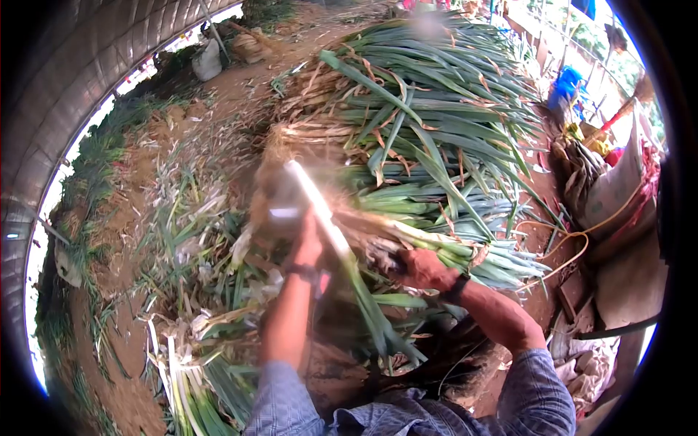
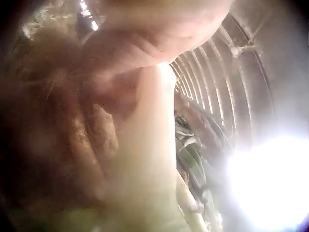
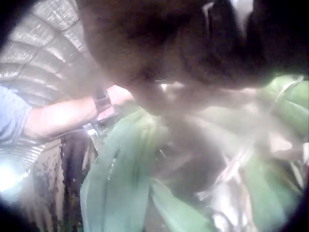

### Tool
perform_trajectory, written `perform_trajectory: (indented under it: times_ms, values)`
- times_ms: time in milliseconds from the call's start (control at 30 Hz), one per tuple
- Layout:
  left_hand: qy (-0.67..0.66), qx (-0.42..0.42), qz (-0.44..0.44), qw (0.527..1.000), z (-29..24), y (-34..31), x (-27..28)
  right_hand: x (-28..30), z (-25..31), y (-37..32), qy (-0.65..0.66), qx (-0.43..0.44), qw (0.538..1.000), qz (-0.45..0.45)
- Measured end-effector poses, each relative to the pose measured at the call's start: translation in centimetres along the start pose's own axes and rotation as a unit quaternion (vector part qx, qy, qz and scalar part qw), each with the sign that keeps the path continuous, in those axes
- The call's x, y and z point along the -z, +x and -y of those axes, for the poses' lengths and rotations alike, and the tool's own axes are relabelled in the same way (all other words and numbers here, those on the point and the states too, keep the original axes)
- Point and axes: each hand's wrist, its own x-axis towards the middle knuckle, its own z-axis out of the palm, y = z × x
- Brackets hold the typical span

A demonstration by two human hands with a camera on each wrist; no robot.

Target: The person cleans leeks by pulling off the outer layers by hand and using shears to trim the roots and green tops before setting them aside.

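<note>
A leek with a bright white stalk slants across the head view, green leaves toward the body. My left hand grips it along the white part; in the left wrist view that hand bends over the pale stalk. Beside these fingers is a blurred silvery strip that I cannot identify. To the right, my right hand is curled on dry, brownish leaves beside another leek. In the right wrist view the hand is dark above green leaves, its fingertips unclear.
A large heap of leeks lies ahead, roots to the left. Loose trimmings cover the ground at left, with more leeks at lower left. Sacks and a yellow cord are at the right.
</note>
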Motion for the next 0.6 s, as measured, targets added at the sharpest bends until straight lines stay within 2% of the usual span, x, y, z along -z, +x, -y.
perform_trajectory:
  times_ms: [33,67,100,133,200,233,367,467,600]
  values:
    - [-0.015,-0.002,-0.022,1.0,-1.0,-1.6,-1.0,-1.9,-2.6,0.2,-0.034,0.025,0.999,-0.01]
    - [-0.031,-0.004,-0.041,0.999,-1.6,-2.4,-1.7,-1.6,-2.4,-0.2,-0.047,0.058,0.997,0.0]
    - [-0.045,0.038,-0.017,0.998,-1.5,-1.2,-0.7,-0.7,-1.8,-0.9,-0.062,0.09,0.994,0.009]
    - [-0.004,0.026,-0.027,0.999,-1.2,-0.8,-0.6,-0.1,-1.5,-1.3,-0.079,0.121,0.989,0.017]
    - [0.078,0.003,-0.05,0.996,-0.5,-0.3,-0.3,-0.4,-2.1,-1.4,-0.081,0.107,0.991,0.014]
    - [0.042,-0.028,-0.006,0.999,0.0,-0.3,0.1,-0.9,-2.7,-1.1,-0.062,0.108,0.992,-0.001]
    - [0.029,0.008,-0.023,0.999,0.2,-0.2,-0.4,-0.6,-2.9,-0.8,-0.008,0.091,0.993,-0.07]
    - [0.008,0.047,-0.017,0.999,-0.5,0.2,-0.2,0.0,-2.8,-1.1,-0.038,0.096,0.994,-0.045]
    - [-0.01,0.042,0.014,0.999,-1.1,0.2,0.0,0.4,-3.1,-1.1,-0.058,0.106,0.992,0.024]
